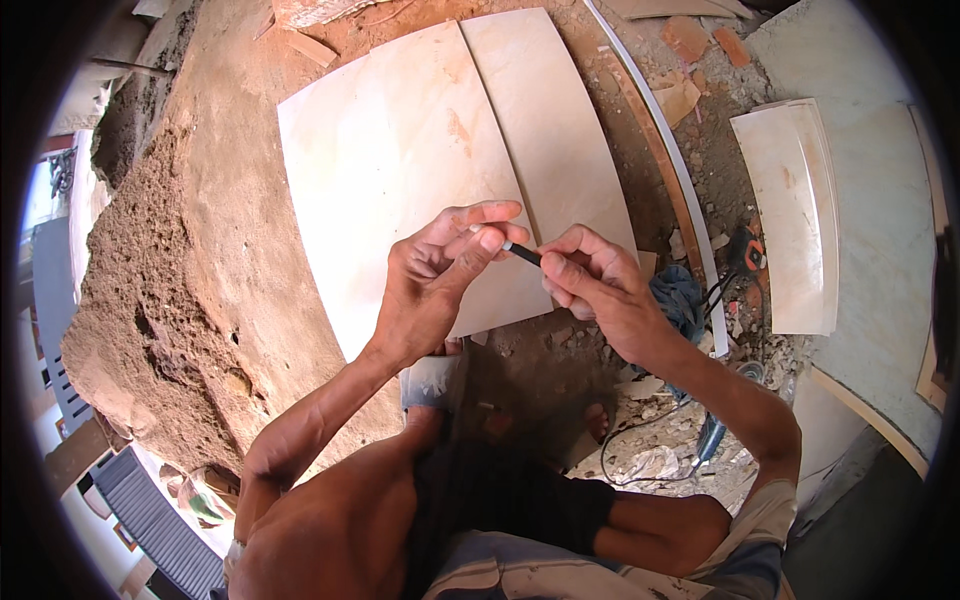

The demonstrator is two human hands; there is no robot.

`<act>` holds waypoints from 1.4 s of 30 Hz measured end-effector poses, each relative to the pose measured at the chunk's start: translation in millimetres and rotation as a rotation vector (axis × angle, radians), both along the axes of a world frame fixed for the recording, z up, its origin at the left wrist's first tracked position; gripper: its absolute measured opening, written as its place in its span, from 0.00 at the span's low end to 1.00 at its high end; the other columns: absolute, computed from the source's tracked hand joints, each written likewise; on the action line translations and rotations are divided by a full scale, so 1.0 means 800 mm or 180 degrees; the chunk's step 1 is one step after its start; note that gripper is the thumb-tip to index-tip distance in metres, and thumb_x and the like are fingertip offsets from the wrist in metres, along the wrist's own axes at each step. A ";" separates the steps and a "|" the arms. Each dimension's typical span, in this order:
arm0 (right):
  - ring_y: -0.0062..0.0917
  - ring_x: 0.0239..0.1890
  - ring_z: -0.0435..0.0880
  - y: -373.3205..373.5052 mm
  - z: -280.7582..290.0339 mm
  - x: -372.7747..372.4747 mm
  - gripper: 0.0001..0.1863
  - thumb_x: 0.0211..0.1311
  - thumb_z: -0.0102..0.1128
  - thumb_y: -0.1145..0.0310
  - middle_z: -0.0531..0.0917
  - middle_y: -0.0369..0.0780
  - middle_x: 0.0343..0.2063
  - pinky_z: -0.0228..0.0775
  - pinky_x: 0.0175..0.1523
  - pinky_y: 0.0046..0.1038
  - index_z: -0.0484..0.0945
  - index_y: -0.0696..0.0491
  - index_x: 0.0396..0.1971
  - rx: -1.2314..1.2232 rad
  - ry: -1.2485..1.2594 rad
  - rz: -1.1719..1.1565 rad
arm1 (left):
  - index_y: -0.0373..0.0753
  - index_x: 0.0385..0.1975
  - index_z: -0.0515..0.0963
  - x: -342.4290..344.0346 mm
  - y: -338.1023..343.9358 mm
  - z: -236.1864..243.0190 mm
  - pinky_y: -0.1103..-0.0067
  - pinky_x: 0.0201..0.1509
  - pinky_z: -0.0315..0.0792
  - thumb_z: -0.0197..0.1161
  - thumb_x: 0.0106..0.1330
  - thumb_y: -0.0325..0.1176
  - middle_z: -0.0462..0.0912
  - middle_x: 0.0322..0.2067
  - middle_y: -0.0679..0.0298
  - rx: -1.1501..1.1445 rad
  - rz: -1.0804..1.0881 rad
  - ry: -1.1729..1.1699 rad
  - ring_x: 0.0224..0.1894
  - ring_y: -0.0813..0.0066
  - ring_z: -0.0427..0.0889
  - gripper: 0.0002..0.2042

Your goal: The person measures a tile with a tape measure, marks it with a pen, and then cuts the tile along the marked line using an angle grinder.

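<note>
In front of me, both hands meet over large cream tiles (pixel 390 150) lying on the ground. A slim black pen-like stick (pixel 525 254) with a pale end is held between them. My right hand (pixel 600 275) pinches its dark part between thumb and fingers. At the pale end, the thumb and fingers of my left hand (pixel 440 260) are closed; the tip is partly hidden there. One tile edge runs as a dark line across the tiles, just beyond my hands.
To the right lie a long white strip (pixel 672 150), a bunched blue cloth (pixel 678 303), an orange-and-black tape measure (pixel 750 250) and narrow tile pieces (pixel 790 215). A blue power tool (pixel 711 438) with a cord rests on rubble. A rough earthen mound (pixel 160 320) rises at left.
</note>
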State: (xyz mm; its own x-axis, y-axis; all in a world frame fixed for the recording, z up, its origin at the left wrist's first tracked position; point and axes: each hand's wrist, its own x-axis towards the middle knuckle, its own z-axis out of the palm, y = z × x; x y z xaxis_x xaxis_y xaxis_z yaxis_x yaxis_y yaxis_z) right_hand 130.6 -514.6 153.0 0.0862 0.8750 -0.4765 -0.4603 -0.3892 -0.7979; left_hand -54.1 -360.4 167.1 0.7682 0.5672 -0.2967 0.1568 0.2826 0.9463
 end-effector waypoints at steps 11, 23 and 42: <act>0.34 0.28 0.80 -0.093 -0.071 -0.077 0.22 0.85 0.55 0.49 0.81 0.43 0.25 0.71 0.39 0.39 0.78 0.57 0.50 -0.0232 -0.2229 0.0353 | 0.36 0.68 0.80 0.065 0.268 -0.100 0.65 0.68 0.80 0.50 0.87 0.57 0.91 0.56 0.51 0.2762 0.0102 0.0532 0.60 0.57 0.89 0.30; 0.34 0.55 0.88 -0.082 -0.127 -0.124 0.28 0.88 0.50 0.52 0.85 0.51 0.61 0.81 0.54 0.34 0.75 0.64 0.67 -0.1155 0.0699 -0.0536 | 0.36 0.56 0.84 0.135 0.409 -0.194 0.59 0.63 0.79 0.61 0.80 0.37 0.90 0.48 0.49 0.4460 -0.0521 0.1240 0.54 0.47 0.86 0.14; 0.16 0.24 0.77 -0.183 -0.064 -0.145 0.25 0.86 0.55 0.49 0.89 0.42 0.38 0.72 0.34 0.25 0.78 0.59 0.56 -0.2246 -0.0525 0.0276 | 0.33 0.56 0.77 -0.016 0.412 -0.212 0.65 0.79 0.58 0.57 0.85 0.49 0.75 0.58 0.60 0.1034 -0.1400 -0.0561 0.63 0.70 0.71 0.21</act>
State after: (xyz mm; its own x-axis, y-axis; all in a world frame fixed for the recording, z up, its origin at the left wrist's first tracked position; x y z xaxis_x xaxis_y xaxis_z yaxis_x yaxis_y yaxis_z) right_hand 14.8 -661.0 101.6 0.1500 0.3711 -0.9164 -0.3000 -0.8661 -0.3999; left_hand -67.0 -30.6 -2.3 0.9746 0.2237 -0.0068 0.0260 -0.0832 0.9962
